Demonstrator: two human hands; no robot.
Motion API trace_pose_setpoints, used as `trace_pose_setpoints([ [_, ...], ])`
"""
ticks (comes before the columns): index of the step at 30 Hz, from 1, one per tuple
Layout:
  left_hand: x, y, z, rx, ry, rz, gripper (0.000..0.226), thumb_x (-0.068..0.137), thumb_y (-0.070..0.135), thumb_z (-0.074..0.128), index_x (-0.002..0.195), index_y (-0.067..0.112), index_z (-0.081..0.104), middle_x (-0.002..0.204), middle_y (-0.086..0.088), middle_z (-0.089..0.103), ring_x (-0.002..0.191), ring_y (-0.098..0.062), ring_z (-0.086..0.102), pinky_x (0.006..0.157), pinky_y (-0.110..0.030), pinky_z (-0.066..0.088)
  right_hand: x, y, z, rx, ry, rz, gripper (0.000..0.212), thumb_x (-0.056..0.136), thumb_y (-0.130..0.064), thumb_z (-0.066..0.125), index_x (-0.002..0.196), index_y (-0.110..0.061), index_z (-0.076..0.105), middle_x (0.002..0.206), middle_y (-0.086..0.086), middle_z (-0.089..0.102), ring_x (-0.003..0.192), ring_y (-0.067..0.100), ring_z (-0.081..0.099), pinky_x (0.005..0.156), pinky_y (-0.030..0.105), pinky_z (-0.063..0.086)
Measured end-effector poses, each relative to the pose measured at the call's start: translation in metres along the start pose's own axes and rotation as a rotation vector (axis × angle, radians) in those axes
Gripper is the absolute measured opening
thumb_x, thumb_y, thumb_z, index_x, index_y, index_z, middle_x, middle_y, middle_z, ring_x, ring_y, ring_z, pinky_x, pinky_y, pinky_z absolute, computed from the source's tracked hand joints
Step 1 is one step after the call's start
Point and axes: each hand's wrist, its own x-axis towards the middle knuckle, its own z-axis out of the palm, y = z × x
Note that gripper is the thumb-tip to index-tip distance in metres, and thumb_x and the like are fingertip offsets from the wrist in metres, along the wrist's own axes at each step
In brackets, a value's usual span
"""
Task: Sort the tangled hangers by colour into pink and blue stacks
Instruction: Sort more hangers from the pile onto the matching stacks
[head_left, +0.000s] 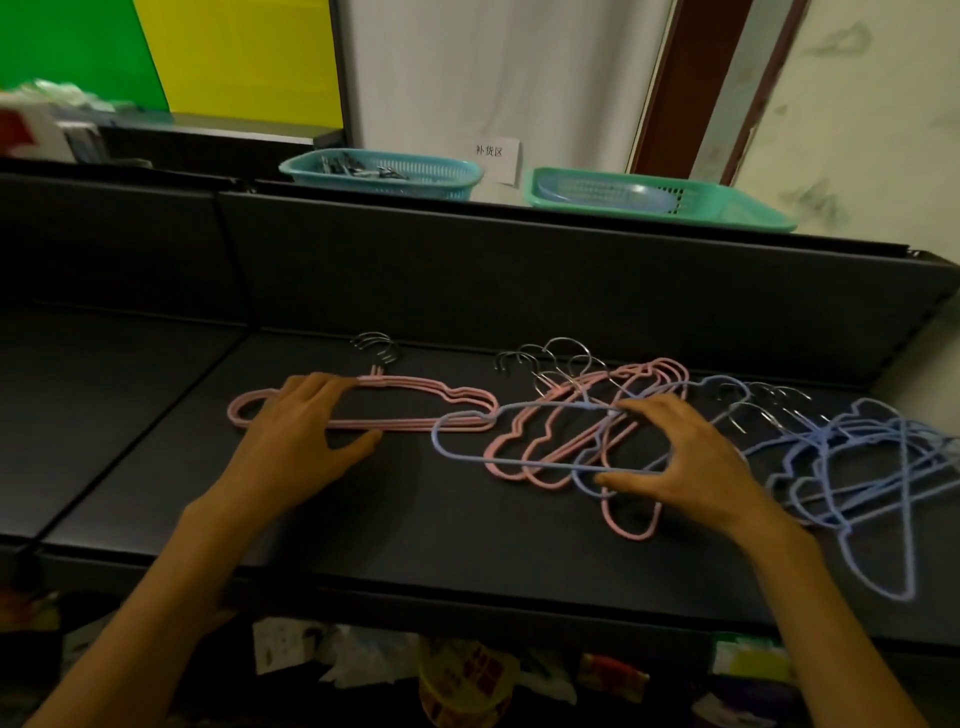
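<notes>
white paper sign (497, 158) on wall, reading 补货区

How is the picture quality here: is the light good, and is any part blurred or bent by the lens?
Head view: the light is dim over the dark shelf; the pink stack and both hands, left hand and right hand, read clearly; the blue hangers at the right edge look soft; the wide lens bows the shelf's back edge, and the clutter below is blurred.
</notes>
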Motion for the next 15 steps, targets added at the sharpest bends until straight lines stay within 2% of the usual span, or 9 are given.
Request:
trace_pose_setpoints([
  [5,0.026,-0.045,0.001,0.084,-0.173,-0.023,0.087,0.075,0.069,0.053,0.145,0.026,0.024,0.153,0.000,0.023,0.140,-0.020,0.018,0.113,-0.046,0.020,0.008,-0.023,0.020,-0.055,0.070,0.093,0.095,0.054,-0.075,0.059,0.135,-0.029,0.041,0.135,-0.003,0.041,0.123,0.016,0.041,0.102,0.037,0.039],
  [9,0.039,-0.068,0.005,-0.020,-0.258,-0.026,0.089,0.072,0.069,0.057,0.145,0.030,0.024,0.150,-0.001,0.030,0.135,-0.023,0.032,0.109,-0.043,0.031,0.011,-0.033,0.031,-0.084,0.114,0.151,0.097,0.054,-0.076,0.060,0.135,-0.026,0.043,0.135,-0.002,0.041,0.124,0.016,0.040,0.102,0.037,0.039],
  [15,0.043,-0.079,0.009,-0.132,-0.231,0.011,0.088,0.071,0.061,0.065,0.144,0.031,0.026,0.147,0.000,0.036,0.131,-0.020,0.037,0.106,-0.042,0.037,0.009,-0.044,0.037,-0.083,0.161,0.209,0.095,0.054,-0.073,0.062,0.134,-0.024,0.045,0.134,0.000,0.043,0.123,0.018,0.042,0.101,0.040,0.041],
])
